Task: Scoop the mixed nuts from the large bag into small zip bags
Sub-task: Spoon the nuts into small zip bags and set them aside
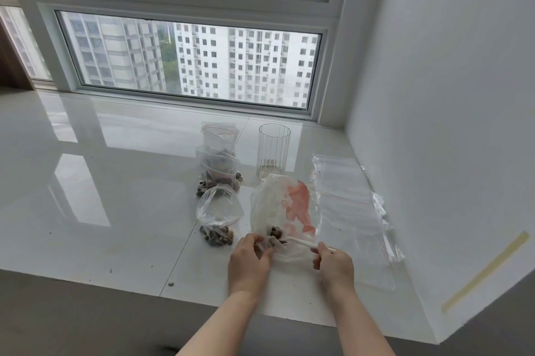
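My left hand (249, 257) pinches the big bag's (282, 208) mouth near the sill edge (202, 302); right hand (333, 264) grips the scoop (301, 242), wall (434, 124) close by.

The bowl of the white scoop (301, 242) is hidden inside the large bag (282, 208), whose milky plastic and red print blur the nuts (277, 232) within. The fingertips of the left hand (249, 258) are covered by the bag's crumpled mouth. Both forearms are cut off by the bottom edge. The kinds of nuts in the small zip bags (218, 179) are too small to be told. The contents at the bottom of the ribbed glass (273, 151) cannot be made out
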